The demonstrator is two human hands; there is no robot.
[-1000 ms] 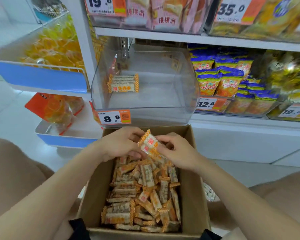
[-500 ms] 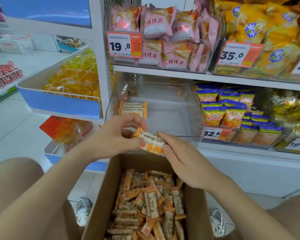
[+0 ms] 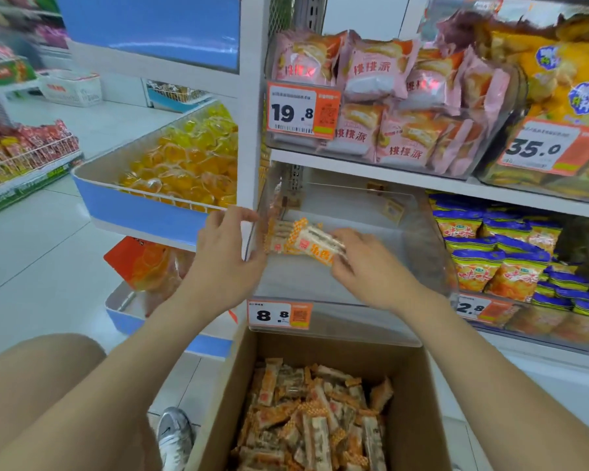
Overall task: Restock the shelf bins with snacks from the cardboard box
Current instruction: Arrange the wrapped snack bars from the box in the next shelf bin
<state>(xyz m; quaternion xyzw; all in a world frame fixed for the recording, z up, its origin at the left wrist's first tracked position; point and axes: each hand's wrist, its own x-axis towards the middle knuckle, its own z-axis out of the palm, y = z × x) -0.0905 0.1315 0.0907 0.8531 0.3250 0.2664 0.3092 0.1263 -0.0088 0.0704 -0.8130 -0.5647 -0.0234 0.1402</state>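
The right hand (image 3: 364,266) pinches a bundle of snack bars (image 3: 315,241) inside the clear bin (image 3: 361,321); the left hand (image 3: 225,253), fingers loosely spread, is at the bin's left wall.

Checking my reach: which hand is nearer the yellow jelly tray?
Left. The left hand sits just right of the tray; the right hand is farther right, holding snack bars inside the clear bin.

Upper shelf board (image 3: 371,169), 12 o'clock: pink-packet bin (image 3: 364,149), tagged 19.8. At 2 o'clock: yellow-bag bin (image 3: 490,171), tagged 35.0.
Lower shelf board (image 3: 538,363), centre: clear bin (image 3: 354,329), tagged 8.8, containing a few orange-ended bars (image 3: 275,234). At 3 o'clock: blue-and-orange bags (image 3: 510,263).
Floor (image 3: 48,266), 6 o'clock: open cardboard box (image 3: 417,402) of loose bars (image 3: 306,423).
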